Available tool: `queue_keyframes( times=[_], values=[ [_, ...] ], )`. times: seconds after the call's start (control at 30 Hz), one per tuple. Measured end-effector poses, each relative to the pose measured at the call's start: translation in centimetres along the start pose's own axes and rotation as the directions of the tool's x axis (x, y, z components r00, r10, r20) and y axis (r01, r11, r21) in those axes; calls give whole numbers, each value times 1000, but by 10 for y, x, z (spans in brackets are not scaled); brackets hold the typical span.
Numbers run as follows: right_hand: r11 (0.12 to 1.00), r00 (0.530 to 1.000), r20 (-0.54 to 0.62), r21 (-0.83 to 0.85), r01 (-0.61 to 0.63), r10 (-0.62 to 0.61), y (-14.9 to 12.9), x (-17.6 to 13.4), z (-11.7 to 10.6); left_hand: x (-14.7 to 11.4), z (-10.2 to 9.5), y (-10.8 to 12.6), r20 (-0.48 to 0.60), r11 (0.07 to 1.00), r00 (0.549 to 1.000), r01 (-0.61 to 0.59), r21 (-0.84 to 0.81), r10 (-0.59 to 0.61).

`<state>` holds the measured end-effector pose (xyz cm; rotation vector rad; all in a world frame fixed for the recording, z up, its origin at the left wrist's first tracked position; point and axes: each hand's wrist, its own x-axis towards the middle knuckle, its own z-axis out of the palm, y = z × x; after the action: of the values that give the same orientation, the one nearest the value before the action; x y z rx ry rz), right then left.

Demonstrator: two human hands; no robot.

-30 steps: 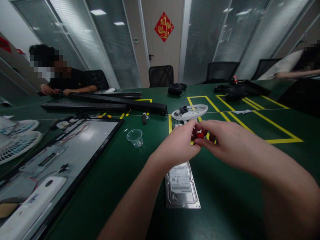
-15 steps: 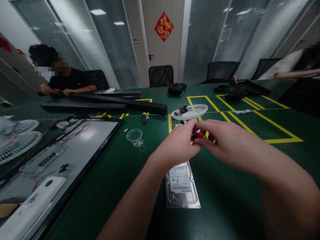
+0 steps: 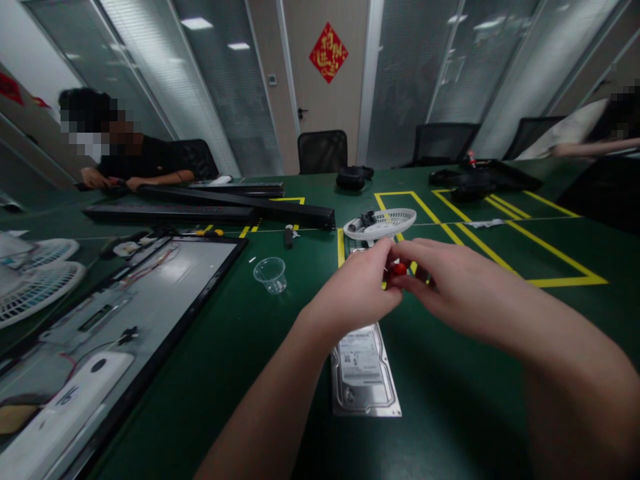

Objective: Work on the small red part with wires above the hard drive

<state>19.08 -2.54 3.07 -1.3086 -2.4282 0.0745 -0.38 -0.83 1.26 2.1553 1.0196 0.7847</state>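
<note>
My left hand (image 3: 357, 287) and my right hand (image 3: 443, 277) meet above the green table, fingertips curled together. Between them shows a small red, rounded piece (image 3: 399, 269), nearest the right fingers; most of it is hidden, so its kind is unclear. The right thumb and fingers close round it. Whatever the left fingers pinch lies behind the back of that hand. Below the left wrist a silver hard drive (image 3: 365, 373) lies flat, label up, its far end covered by my hand.
A clear plastic cup (image 3: 271, 275) stands left of my hands. A white fan grille (image 3: 395, 223) lies beyond them. On the left is an opened flat panel (image 3: 185, 280) with wiring and a white case. A person (image 3: 145, 160) sits behind long black bars (image 3: 240, 203).
Almost nothing differs. Both hands keep their place, and the red piece has shifted only very slightly between the fingers.
</note>
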Motion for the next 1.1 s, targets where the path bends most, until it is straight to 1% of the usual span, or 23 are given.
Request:
queue_keyframes(
  times=[0.07, 0.1, 0.3, 0.37, 0.43, 0.53, 0.57, 0.63, 0.8, 0.87, 0.93, 1.03, 1.1],
  values=[
    [999, 999, 4, 13, 39, -39, 1, 0, 0, 0, 0, 0, -12, 1000, 1000, 18, -8, -18],
    [999, 999, 9, 2, 36, -36, 1, 0, 0, 0, 0, 0, -13, 1000, 1000, 22, -12, -23],
    [988, 989, 61, -93, -127, 133, 2, 2, 2, 2, 1, 0, -3, 1000, 1000, -16, 5, 16],
    [983, 986, 62, -109, -145, 152, 1, 2, 2, 1, 1, 0, -2, 1000, 1000, -10, 4, 10],
    [991, 992, 49, -83, -109, 113, 0, 1, 1, 1, 0, 0, -7, 1000, 1000, -5, -5, 5],
    [1000, 999, 31, -11, 8, -8, 1, 0, 0, 0, 0, 0, -11, 1000, 1000, 14, 2, -14],
    [1000, 999, 28, -1, 28, -28, 1, -1, 1, 0, 0, 0, -11, 1000, 1000, 16, 4, -16],
    [1000, 1000, 26, -12, 17, -16, 2, 0, 2, 1, 1, -1, -10, 1000, 1000, 10, -4, -10],
    [991, 993, 47, -84, -105, 110, 1, 2, 4, 2, 2, -2, -3, 1000, 1000, -8, -2, 8],
    [988, 990, 49, -95, -124, 129, 1, 2, 3, 1, 2, -2, 2, 1000, 1000, 1, -8, -1],
    [993, 995, 41, -70, -91, 94, 1, 1, 1, 1, 1, -2, -4, 1000, 1000, 1, -18, -1],
    [1000, 1000, 28, -3, 8, -8, 1, 0, -1, -1, 0, -1, -4, 1000, 1000, 11, -10, -11],
    [1000, 999, 37, 12, 19, -19, 1, 1, -1, -1, 0, -1, 7, 1000, 1000, 29, -5, -29]
  ],
)
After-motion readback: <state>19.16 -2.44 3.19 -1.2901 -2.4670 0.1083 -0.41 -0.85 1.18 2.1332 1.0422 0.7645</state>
